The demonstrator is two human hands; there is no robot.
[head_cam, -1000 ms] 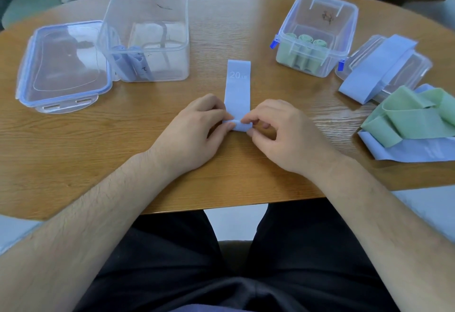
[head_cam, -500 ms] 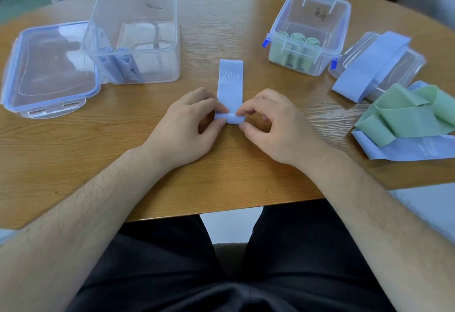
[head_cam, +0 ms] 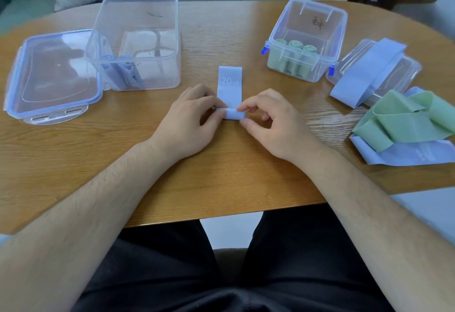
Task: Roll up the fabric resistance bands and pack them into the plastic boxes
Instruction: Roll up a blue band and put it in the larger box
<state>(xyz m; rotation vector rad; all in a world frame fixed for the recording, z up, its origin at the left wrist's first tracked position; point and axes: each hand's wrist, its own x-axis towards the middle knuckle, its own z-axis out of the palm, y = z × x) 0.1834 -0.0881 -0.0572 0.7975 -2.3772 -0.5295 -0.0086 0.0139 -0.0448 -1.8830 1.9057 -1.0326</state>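
Best rolled snug and square, edges lined up, toward the free "20 LB" end of the blue band (head_cam: pixel 230 85), flat on the worktop (head_cam: pixel 221 168) between large box (head_cam: pixel 160 65) and small box (head_cam: pixel 320 70). Pinching each end of the started roll with left hand (head_cam: pixel 189 119) and right hand (head_cam: pixel 273 124), fingers (head_cam: pixel 251 103) clamped on it, wrists low.

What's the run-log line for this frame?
stage: rolling | left hand: pinches roll end | right hand: pinches other end | item: blue fabric resistance band, partly rolled on wooden table

table (head_cam: pixel 221 178) – grained wood | boxes (head_cam: pixel 138 40) – clear glossy plastic | band (head_cam: pixel 230 85) – matt cloth
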